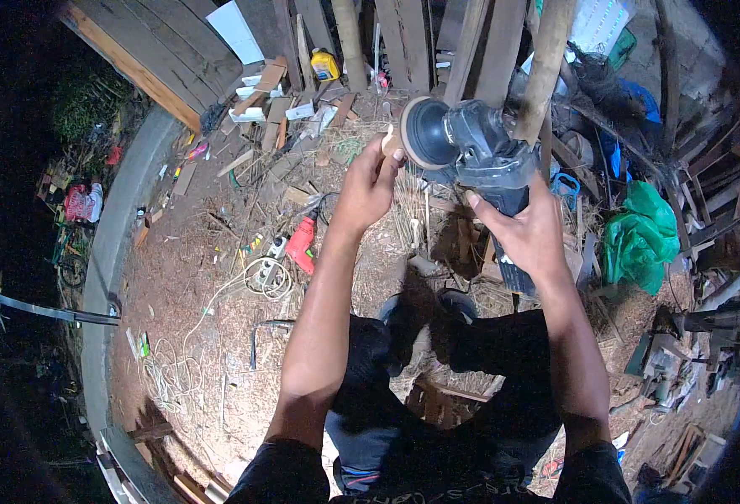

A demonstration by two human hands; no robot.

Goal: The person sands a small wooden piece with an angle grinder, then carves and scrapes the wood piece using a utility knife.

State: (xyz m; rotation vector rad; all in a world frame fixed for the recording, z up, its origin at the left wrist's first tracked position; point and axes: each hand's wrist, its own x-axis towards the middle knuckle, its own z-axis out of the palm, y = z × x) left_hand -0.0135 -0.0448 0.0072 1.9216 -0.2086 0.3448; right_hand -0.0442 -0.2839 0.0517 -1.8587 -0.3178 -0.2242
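My right hand (517, 223) is wrapped round the body of a dark power tool (492, 155), held up in front of me. A round pad (427, 133) with a pale rim faces left at the tool's head. Just left of the pad, my left hand (374, 181) pinches a small light-coloured piece (389, 141) between thumb and fingers. The piece is close to the pad's edge; whether they touch I cannot tell.
A red drill (302, 244) and a power strip (266, 271) with a coiled cable lie on the littered ground. Planks (403, 42) stand at the back. A green plastic bag (641, 238) sits at the right, and a concrete edge (105, 260) curves along the left.
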